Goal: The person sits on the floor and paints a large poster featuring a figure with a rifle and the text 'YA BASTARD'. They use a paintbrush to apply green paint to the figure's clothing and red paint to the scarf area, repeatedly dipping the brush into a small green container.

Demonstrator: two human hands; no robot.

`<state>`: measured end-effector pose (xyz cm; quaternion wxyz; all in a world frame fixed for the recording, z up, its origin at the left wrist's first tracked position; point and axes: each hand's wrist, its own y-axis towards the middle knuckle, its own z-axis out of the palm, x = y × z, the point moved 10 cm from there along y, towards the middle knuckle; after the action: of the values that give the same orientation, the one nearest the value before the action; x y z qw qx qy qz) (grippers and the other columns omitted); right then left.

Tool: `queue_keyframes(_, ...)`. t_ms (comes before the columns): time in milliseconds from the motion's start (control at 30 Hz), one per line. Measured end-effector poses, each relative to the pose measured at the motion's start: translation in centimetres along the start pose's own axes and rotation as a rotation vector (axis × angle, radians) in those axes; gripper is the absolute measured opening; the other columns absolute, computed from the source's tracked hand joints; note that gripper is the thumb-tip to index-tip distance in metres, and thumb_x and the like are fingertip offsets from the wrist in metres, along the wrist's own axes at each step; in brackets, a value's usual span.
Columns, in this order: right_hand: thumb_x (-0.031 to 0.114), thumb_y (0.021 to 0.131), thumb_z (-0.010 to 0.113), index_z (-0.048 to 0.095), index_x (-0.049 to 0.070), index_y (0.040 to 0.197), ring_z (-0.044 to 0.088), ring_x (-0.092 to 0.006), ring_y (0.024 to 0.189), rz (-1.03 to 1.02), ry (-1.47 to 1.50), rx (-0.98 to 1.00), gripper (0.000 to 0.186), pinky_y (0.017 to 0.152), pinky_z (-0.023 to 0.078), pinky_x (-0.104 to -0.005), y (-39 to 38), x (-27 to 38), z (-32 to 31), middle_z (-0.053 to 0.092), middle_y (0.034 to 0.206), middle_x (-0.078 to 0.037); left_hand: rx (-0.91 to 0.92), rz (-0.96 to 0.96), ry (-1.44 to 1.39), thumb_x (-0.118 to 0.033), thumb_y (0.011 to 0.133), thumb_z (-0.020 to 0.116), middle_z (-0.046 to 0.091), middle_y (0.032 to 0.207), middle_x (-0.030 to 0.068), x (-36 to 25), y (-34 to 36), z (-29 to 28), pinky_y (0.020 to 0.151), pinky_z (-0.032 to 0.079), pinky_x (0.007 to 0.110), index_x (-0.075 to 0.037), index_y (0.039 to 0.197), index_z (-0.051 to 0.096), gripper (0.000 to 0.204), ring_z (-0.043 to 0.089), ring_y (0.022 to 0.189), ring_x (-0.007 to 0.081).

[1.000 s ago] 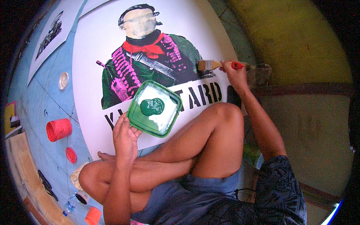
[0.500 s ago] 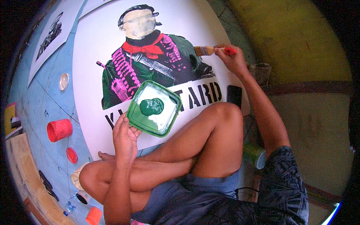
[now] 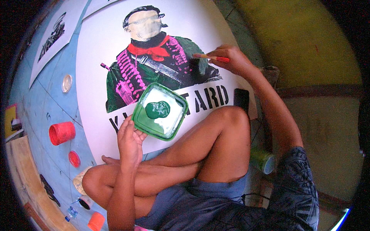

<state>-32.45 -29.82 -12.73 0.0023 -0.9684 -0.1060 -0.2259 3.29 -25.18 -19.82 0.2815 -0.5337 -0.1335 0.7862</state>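
Observation:
A large white poster (image 3: 94, 54) lies on the floor before me, with a painted half-length figure (image 3: 154, 73) in dark green, black, red and pink above black stencilled letters. My left hand (image 3: 130, 144) grips a green-rimmed square lid (image 3: 157, 125) by its lower left corner. On that lid sits a puddle of dark green paint (image 3: 157, 110), and the lid covers part of the lettering. My right hand (image 3: 231, 59) is closed round a paintbrush (image 3: 219, 58) with a red handle. Its bristles are at the green shoulder on the figure's right side; contact is hard to tell.
A black phone (image 3: 241, 98) lies on the poster's right edge by my raised knee. Left on the blue floor are a red tub (image 3: 61, 133), a red lid (image 3: 74, 159), a pale lid (image 3: 67, 83) and an orange cup (image 3: 96, 222). A yellow wall (image 3: 308, 46) rises right.
My right hand has moved slightly left and down, bringing the brush from the shoulder's outer edge onto the green area. The brush has turned edge-on. My left hand and the lid have barely shifted.

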Motion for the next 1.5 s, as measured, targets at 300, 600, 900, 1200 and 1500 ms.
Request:
queue_keyframes(300,0.018,0.08,0.07,0.069,0.003,0.097,0.064,-0.0318,0.083,0.063,0.112,0.246,0.022,0.075,0.051,-0.0396,-0.4,1.5,1.3,0.067,0.092,-0.016,-0.004,0.011,0.004,-0.018,0.099,0.04,0.06,0.117,0.0116,-0.5,-0.5,0.0,0.086,0.05,0.036,-0.001,0.123,0.047,0.03,0.062,0.099,0.0204)
queue_keyframes(600,0.018,0.081,0.07,0.068,0.003,0.1,0.064,-0.0339,0.085,0.123,-0.05,0.145,0.025,0.077,0.051,-0.0402,0.3,-3.1,3.0,0.067,0.093,-0.017,-0.043,0.002,0.003,-0.019,0.099,0.04,0.059,0.117,0.0119,0.1,-0.1,-0.1,0.087,0.049,0.038,-0.002,0.123,0.046,0.031,0.061,0.101,0.0218)
queue_keyframes(900,0.014,0.086,0.067,0.068,0.0,0.097,0.063,-0.0133,0.077,0.371,0.389,-0.17,0.018,0.071,0.05,-0.0288,-5.4,-3.7,0.1,0.07,0.086,-0.009,-0.052,-0.001,-0.015,-0.018,0.099,0.041,0.061,0.113,0.0113,-0.2,-0.3,0.2,0.082,0.051,0.036,-0.001,0.122,0.048,0.03,0.062,0.095,0.0199)
queue_keyframes(1200,0.022,0.088,0.067,0.07,0.002,0.095,0.057,-0.0074,0.069,0.426,0.248,-0.417,0.021,0.064,0.049,-0.0267,-2.7,-5.3,-1.8,0.068,0.077,-0.007,-0.029,-0.007,0.011,-0.018,0.099,0.04,0.058,0.118,0.0141,0.1,0.0,-0.4,0.087,0.05,0.039,0.0,0.124,0.045,0.031,0.06,0.103,0.0227)
queue_keyframes(1500,0.024,0.086,0.067,0.07,0.004,0.093,0.06,-0.0138,0.063,0.356,0.192,-0.377,0.021,0.059,0.049,-0.0312,2.8,-4.5,-2.3,0.068,0.074,-0.009,-0.053,0.01,0.002,-0.018,0.098,0.041,0.058,0.117,0.0141,-0.1,-0.3,-0.3,0.087,0.051,0.039,0.0,0.124,0.045,0.032,0.061,0.103,0.0232)
